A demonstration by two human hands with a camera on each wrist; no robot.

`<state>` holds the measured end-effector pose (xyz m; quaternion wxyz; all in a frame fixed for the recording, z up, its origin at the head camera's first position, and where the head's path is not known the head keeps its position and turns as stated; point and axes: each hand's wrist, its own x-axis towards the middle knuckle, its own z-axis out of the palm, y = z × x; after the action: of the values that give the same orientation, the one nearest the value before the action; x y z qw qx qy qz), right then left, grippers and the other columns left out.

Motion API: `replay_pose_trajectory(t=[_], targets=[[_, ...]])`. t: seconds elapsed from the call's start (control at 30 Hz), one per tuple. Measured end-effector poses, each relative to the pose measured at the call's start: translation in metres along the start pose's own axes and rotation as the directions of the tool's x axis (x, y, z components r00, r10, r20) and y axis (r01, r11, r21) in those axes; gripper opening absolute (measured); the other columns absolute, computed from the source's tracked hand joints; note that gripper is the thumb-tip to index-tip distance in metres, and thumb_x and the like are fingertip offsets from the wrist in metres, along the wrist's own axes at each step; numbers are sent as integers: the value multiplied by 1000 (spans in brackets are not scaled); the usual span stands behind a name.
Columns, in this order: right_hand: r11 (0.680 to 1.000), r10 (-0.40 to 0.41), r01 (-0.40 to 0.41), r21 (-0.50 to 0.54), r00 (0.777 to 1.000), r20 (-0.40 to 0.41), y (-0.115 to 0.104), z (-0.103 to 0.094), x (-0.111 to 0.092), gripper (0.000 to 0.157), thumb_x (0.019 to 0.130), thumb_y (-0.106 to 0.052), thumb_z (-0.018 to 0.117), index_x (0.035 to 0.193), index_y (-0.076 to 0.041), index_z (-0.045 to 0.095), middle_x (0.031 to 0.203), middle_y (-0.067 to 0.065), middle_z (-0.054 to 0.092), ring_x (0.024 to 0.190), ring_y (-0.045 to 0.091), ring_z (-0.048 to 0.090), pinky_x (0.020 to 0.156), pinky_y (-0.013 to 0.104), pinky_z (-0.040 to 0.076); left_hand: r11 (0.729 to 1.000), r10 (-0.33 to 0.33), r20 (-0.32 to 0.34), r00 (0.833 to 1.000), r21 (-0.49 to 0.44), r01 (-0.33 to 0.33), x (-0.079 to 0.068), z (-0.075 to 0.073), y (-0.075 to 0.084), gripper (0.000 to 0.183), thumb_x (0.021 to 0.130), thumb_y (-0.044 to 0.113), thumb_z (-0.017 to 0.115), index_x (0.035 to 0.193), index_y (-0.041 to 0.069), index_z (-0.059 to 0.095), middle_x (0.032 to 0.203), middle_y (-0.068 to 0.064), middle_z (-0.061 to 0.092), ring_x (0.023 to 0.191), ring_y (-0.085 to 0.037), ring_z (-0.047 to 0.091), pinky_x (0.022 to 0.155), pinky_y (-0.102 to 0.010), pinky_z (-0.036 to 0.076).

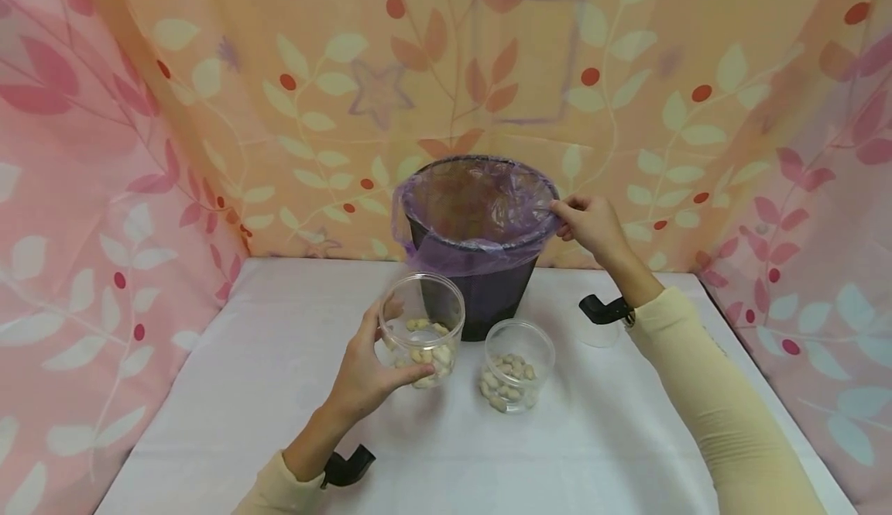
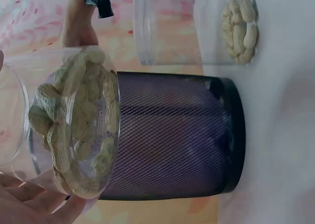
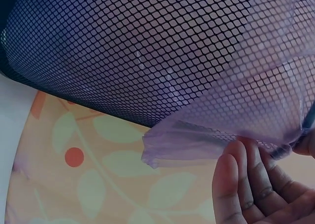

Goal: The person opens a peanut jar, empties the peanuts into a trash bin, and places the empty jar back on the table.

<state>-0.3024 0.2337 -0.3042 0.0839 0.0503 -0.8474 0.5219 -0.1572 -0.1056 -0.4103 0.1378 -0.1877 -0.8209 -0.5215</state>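
A clear plastic tub [image 1: 422,329] with unshelled peanuts [image 2: 81,120] in its bottom is gripped by my left hand [image 1: 369,372], thumb on the near side. It is raised in front of a black mesh wastebasket [image 1: 481,298]. A thin purple bag [image 1: 460,255] lines the basket and folds over its rim. My right hand [image 1: 588,224] pinches the bag at the rim's right side, fingers [image 3: 258,175] curled under the fold in the right wrist view. A second clear tub [image 1: 519,341], also part full of peanuts, stands on the table right of the held one.
A round clear lid [image 1: 598,333] lies on the white-covered table [image 1: 279,329] beneath the right wrist. Patterned cloth [image 1: 313,151] hangs close behind the basket and along both sides. Each wrist carries a small black camera mount [image 1: 348,466].
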Motion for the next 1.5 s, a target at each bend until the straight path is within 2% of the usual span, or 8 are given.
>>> replay_pose_trajectory(t=[0.33, 0.53, 0.73, 0.87, 0.93, 1.1, 1.23, 1.5], targets=[[1000, -8, 9, 16, 998, -65, 2, 7, 0, 30, 96, -23, 58, 95, 8, 61, 62, -14, 55, 51, 4, 60, 52, 18, 53, 1000, 9, -15, 1000, 8, -8, 30, -36, 8, 104, 66, 12, 90, 149, 11, 27, 143, -17, 50, 130, -34, 49, 105, -56, 41], [999, -2, 4, 35, 998, -68, 1, 8, 0, 30, 96, -24, 59, 94, 5, 60, 62, -14, 56, 52, 6, 61, 52, 18, 53, 998, 25, -49, 998, 52, -23, 52, -69, 15, 104, 66, 10, 90, 150, 17, 29, 141, -16, 51, 130, -31, 49, 105, -54, 39], [999, -3, 7, 47, 997, -73, 1, 10, 0, 26, 95, -23, 59, 91, 3, 60, 61, -14, 56, 51, 6, 60, 52, 19, 53, 992, 47, -61, 997, 119, -40, 80, -104, 18, 91, 71, 12, 87, 145, 9, 34, 145, -18, 48, 131, -35, 47, 105, -60, 38], [999, -1, 5, 52, 998, -69, 2, 10, 0, 26, 95, -22, 58, 91, 3, 60, 60, -14, 56, 51, 5, 60, 51, 19, 53, 992, 17, -46, 999, 124, -11, 103, -123, 15, 79, 72, 16, 87, 133, 3, 38, 151, -15, 41, 136, -35, 42, 107, -61, 36], [999, -1, 4, 46, 997, -71, 3, 10, 1, 26, 96, -23, 58, 90, 3, 60, 60, -14, 55, 51, 5, 59, 51, 19, 53, 990, -5, -44, 999, 138, 11, 115, -130, 11, 80, 72, 19, 87, 135, 6, 38, 149, -13, 42, 137, -34, 41, 108, -60, 35], [999, -1, 5, 50, 996, -87, 4, 10, 2, 25, 95, -24, 59, 88, 0, 61, 61, -12, 56, 50, 6, 58, 51, 20, 53, 979, -78, -8, 997, 188, 78, 143, -145, 0, 98, 74, 28, 85, 152, 21, 26, 136, -17, 44, 136, -38, 39, 110, -61, 32], [998, -5, 10, 57, 996, -92, 5, 10, 3, 24, 95, -24, 59, 86, -2, 61, 61, -12, 56, 50, 7, 58, 51, 21, 53, 963, -106, 21, 994, 250, 98, 165, -151, -4, 97, 75, 36, 84, 150, 19, 25, 134, -19, 40, 136, -44, 36, 109, -63, 31], [999, -12, 16, 49, 996, -85, 5, 10, 2, 25, 95, -23, 59, 87, 0, 61, 61, -13, 55, 51, 6, 59, 53, 22, 55, 924, -107, 105, 989, 377, 60, 193, -146, 8, 116, 69, 50, 84, 157, 28, 13, 161, -12, 23, 146, -37, 28, 110, -65, 30]])
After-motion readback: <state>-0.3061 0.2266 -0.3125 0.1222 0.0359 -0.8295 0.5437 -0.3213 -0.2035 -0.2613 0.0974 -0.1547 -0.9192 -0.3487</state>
